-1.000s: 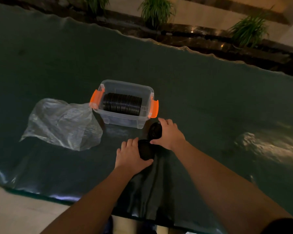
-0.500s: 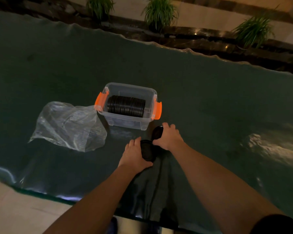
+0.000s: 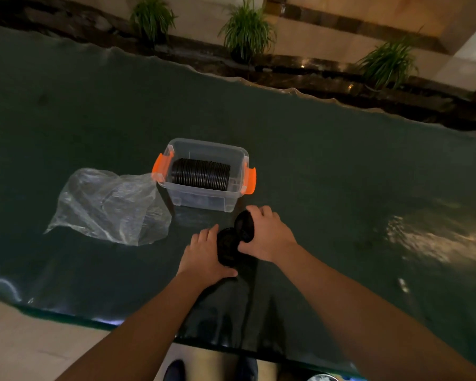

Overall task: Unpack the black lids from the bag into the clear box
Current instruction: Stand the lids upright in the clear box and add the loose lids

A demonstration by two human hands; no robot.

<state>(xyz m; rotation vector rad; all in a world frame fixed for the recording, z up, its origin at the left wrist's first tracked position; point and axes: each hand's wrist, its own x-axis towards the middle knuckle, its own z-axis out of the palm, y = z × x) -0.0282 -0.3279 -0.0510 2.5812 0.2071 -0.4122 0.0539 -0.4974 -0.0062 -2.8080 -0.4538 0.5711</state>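
A clear box [image 3: 173, 193] with orange latches stands on the dark table, and a row of black lids [image 3: 201, 174] lies on edge inside it. Just in front of the box, my left hand [image 3: 204, 257] grips a black lid [image 3: 227, 247]. Close on its right, my right hand [image 3: 267, 235] holds another black lid [image 3: 244, 225] tilted on edge. The two lids nearly touch. To the left of the box lies a crumpled clear plastic bag [image 3: 107, 207]; what it holds is unclear.
The table is covered by a dark green cloth [image 3: 341, 174] with a shiny wet-looking patch at the right. Potted plants [image 3: 245, 31] stand beyond the far edge. The near table edge runs just below my forearms, and my shoes show under it.
Both hands stayed together in front of the box, each with its lid. The right hand's lid has tipped up a little more on edge. The camera view shifted slightly.
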